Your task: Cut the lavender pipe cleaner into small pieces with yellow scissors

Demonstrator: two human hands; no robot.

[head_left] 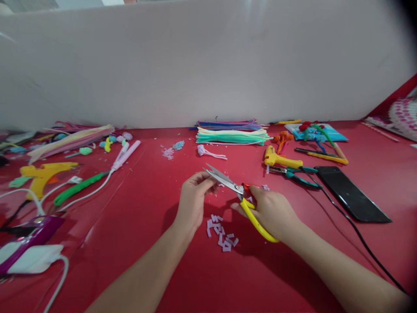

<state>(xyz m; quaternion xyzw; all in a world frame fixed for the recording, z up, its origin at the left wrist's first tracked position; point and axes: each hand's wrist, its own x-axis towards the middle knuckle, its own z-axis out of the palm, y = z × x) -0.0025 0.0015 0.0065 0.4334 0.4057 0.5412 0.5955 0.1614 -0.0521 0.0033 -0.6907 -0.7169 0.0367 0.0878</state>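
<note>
My right hand [272,209] is wrapped round the yellow handles of a pair of scissors [228,181]. Their blades are slightly parted and point up and left, over the fingertips of my left hand [194,193]. The left fingers are pinched together; whatever they hold is hidden by the hand and blades. Below the scissors lies a loose pile of short lilac cut pieces [221,232] on the red table [137,261]. A few more lilac bits lie near the right hand. Just beyond the blades rests a lilac pipe-cleaner piece [210,152] with a bunched head and thin stems.
Bundled pipe cleaners [231,135] lie by the white wall. At right are a yellow glue gun [282,158], pliers [298,176], a black phone [353,193] and a cable. At left are another yellow glue gun [44,171], a green-handled tool [80,189], white cords and a purple device [35,237].
</note>
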